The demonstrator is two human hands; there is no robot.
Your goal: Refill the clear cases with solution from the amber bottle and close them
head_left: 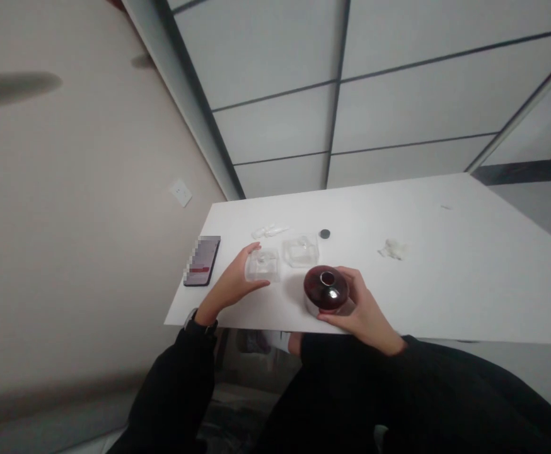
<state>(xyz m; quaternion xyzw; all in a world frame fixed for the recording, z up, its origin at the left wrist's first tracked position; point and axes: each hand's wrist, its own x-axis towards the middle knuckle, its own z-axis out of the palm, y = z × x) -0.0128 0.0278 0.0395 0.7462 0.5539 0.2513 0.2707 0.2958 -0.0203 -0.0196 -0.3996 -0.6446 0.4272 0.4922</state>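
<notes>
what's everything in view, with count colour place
table: 1, white, centre
jar: 1, red-topped, table's near edge
small box: 1, clear, left
larger box: 1, clear, beside small box
plastic bits: count unclear, clear, behind boxes
disc: 1, grey, behind jar
phone: 1, dark, table's left end
tissue: 1, white, right of jar
scrap: 1, pale, table's far right
socket: 1, white, on pale wall
panelled front: 1, grey, behind table
wristband: 1, dark, left wrist
sleeves: 2, black, both arms
left hand: 1, bare, around small box
right hand: 1, bare, holding jar
</notes>
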